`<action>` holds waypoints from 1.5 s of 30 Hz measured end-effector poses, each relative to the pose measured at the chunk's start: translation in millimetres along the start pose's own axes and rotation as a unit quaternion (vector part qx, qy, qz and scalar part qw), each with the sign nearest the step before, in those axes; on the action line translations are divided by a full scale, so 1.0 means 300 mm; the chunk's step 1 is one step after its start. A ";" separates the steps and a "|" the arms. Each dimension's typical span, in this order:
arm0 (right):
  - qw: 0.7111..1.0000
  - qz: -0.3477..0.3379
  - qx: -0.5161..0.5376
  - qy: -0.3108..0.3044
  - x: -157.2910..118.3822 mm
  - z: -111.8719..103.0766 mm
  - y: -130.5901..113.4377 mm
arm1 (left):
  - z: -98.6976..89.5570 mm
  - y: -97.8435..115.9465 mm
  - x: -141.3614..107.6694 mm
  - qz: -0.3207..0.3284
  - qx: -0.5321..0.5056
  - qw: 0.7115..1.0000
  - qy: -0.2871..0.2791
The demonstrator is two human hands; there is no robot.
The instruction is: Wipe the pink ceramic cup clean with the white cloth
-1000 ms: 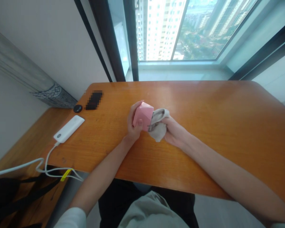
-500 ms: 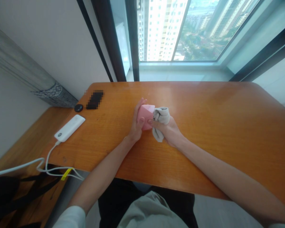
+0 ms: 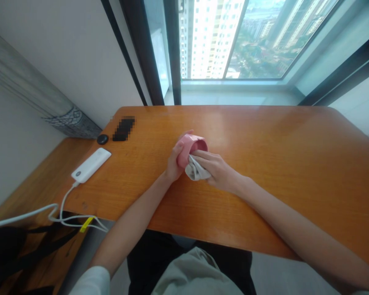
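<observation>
A pink cup-like container (image 3: 185, 148) is tilted above the table, its round opening turned toward the right. Wrapped around its left side, my left hand (image 3: 174, 162) grips it, with the thumb in front and fingertips showing behind the top. At the opening, my right hand (image 3: 213, 166) holds a light grey cloth (image 3: 194, 170) against the lower rim. The right fingers point left, with their tips at the mouth of the container. Part of the cloth bunches below the rim; the rest is hidden under the right hand.
On the wooden table's (image 3: 279, 172) left side lie a white power bank (image 3: 91, 165) with white cables (image 3: 57, 217), a round black object (image 3: 102, 139) and a dark pixelated item (image 3: 124, 128). Behind the table is a window (image 3: 258, 41). A curtain (image 3: 70, 119) hangs at left.
The pink container has turned so that its opening now shows. My right hand has rolled over, palm down, and the cloth has shifted left and down to the container's lower rim.
</observation>
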State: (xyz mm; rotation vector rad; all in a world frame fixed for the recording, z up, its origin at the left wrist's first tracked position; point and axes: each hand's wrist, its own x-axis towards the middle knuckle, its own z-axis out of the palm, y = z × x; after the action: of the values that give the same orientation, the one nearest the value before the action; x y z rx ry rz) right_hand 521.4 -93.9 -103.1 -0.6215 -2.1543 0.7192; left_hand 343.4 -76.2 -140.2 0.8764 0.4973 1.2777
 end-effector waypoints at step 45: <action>0.956 0.078 -0.264 0.100 -0.028 0.149 0.019 | -0.005 -0.063 0.029 -0.101 -0.061 0.990 0.070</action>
State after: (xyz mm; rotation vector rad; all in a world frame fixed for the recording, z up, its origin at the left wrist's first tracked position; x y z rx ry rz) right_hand 492.2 -108.0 -135.5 -1.1011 -2.1230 0.1338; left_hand 356.1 -68.4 -154.8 0.6192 0.5969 1.1744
